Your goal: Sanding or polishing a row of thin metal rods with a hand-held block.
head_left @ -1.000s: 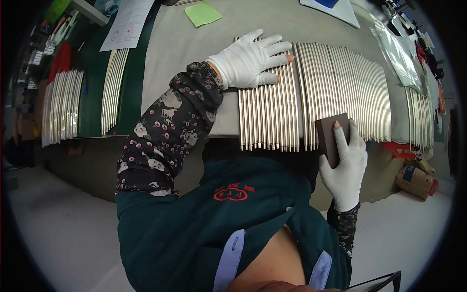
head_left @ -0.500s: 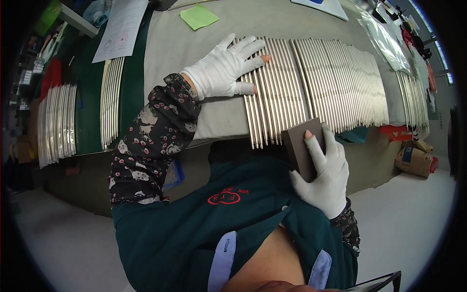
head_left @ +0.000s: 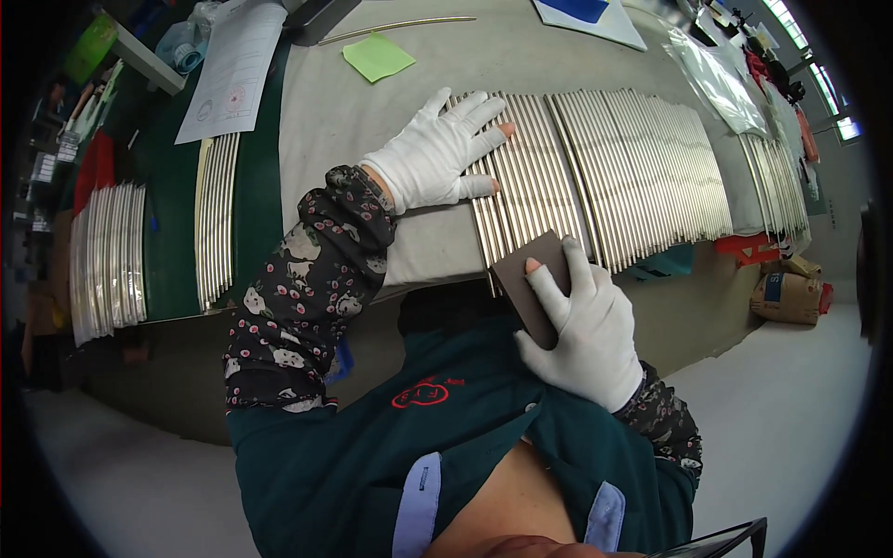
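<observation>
you are, it seems, at the evening-up step: one hand steadies the rods while the other works a block along their near ends. your left hand (head_left: 437, 153) lies wide and flat, fingers spread over the left edge of the narrower bank (head_left: 535, 177), toward its far end. your right hand (head_left: 586, 330) holds the dark block (head_left: 535, 288), fingers on its face and thumb at its lower left side. the block covers part of that bank's near ends (whether it butts against them or sits over them, i cannot tell).

both banks lie side by side on the cloth (head_left: 423, 251), their near ends by the edge toward you; the wider bank (head_left: 646, 172) is on the right, past a thin dark gap. the green note (head_left: 378, 58) lies well apart, beyond your left hand.

the next move, i judge, calls for a square block face and light, even pressure across the ends, with your left palm low so no rod rides up over its neighbour. too hard a push could skew the bank.
</observation>
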`<state>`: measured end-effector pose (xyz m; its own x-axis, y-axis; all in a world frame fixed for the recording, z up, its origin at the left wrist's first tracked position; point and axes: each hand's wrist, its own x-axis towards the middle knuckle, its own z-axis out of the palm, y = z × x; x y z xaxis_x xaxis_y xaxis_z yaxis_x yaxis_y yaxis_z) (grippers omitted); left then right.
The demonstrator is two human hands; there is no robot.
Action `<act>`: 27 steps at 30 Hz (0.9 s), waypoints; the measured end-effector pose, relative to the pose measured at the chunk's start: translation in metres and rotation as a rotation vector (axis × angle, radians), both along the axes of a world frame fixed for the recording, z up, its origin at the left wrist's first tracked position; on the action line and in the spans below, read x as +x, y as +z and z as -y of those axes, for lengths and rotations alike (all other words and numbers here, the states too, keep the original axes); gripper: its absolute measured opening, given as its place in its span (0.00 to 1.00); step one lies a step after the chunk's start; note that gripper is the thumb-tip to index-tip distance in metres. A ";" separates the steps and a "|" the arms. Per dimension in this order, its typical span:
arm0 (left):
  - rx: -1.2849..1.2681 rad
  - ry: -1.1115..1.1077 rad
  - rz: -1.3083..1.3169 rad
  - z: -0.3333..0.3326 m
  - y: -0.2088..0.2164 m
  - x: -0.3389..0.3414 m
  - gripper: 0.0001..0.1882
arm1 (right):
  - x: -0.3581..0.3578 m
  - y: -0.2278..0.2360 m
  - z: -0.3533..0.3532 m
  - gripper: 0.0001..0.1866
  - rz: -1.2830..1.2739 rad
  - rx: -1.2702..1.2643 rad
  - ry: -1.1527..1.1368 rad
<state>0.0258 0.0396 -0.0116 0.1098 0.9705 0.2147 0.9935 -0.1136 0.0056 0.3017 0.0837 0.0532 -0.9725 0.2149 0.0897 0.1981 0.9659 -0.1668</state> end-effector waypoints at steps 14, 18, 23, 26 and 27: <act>-0.155 -0.247 0.362 0.057 0.016 0.093 0.40 | -0.028 -0.015 -0.124 0.33 -0.229 0.311 -0.386; -0.145 -0.152 0.313 0.066 0.013 0.105 0.37 | -0.027 -0.027 -0.182 0.30 -0.242 0.309 -0.543; -0.146 -0.060 0.372 0.072 0.009 0.114 0.36 | -0.026 -0.019 -0.160 0.43 -0.060 0.399 -0.269; -0.180 -0.043 0.402 0.080 0.016 0.111 0.37 | -0.026 -0.023 -0.123 0.47 0.013 0.068 0.318; -0.169 -0.032 0.413 0.084 0.016 0.110 0.36 | -0.024 -0.031 -0.116 0.47 0.094 0.048 0.378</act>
